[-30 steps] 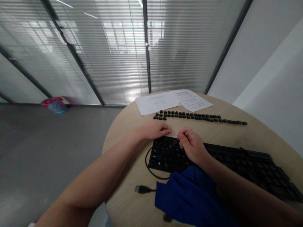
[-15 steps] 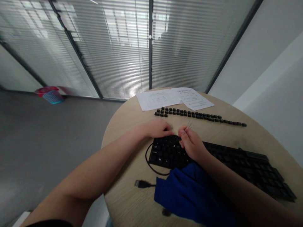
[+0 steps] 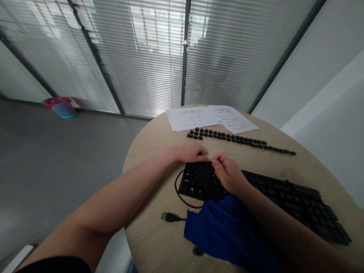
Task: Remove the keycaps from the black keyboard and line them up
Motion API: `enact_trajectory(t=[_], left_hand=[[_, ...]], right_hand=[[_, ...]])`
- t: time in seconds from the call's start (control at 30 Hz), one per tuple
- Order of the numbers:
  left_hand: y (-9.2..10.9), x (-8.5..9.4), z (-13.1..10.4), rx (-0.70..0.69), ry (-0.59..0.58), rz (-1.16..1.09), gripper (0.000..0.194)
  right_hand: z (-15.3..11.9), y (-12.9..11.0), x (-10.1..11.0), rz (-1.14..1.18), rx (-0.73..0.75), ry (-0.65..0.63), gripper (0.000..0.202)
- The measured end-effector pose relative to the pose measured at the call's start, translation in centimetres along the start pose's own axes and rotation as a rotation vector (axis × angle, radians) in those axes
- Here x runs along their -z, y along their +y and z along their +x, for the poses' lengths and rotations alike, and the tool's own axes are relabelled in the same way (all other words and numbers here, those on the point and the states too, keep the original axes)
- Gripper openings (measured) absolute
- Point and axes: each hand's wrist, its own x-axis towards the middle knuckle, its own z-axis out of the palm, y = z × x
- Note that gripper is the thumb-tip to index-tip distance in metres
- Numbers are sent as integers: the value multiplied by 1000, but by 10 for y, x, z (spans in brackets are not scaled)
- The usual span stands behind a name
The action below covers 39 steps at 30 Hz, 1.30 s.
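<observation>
A black keyboard [image 3: 196, 180] lies on the round wooden table [image 3: 153, 242], its right part passing under my right forearm. My left hand [image 3: 193, 152] rests at the keyboard's upper left edge with curled fingers; anything between them is hidden. Just to its right, my right hand [image 3: 229, 172] is closed on a thin wire tool [image 3: 225, 152], whose fine prongs stick up above the fingers. Loose black keycaps [image 3: 227, 136] lie in rows beyond both hands. Below the keyboard, a blue cloth [image 3: 216, 231] sits partly beneath my right forearm.
Printed papers [image 3: 190, 118] lie at the table's far edge. A USB plug [image 3: 170, 217] on a black cable [image 3: 176, 189] is left of the cloth, with a small dark object [image 3: 197, 251] below. A red and blue basket [image 3: 64, 108] stands on the floor near the blinds [image 3: 148, 76].
The view has shifted slightly. My right hand has moved a little left, nearer my left hand, still holding the wire tool. My left hand stays at the keyboard's edge.
</observation>
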Motion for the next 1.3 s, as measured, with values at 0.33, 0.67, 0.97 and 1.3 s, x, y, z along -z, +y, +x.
enact_trajectory(t=[0.33,0.67,0.97,1.3], left_hand=[[2,3,0,-20,-18,20,39],[4,4,-1,16,-19,-15,37],[-4,0,0,-13,-17,-49,40],[-4,1,0,8,-37,-52,45]], right_hand=[[0,-10,1,-104,108,-14,19],[0,-7,1,-126,142,-18,17],[-1,-7,0,-137,169,-61,17],[-6,-4,0,-101,268,83,14]])
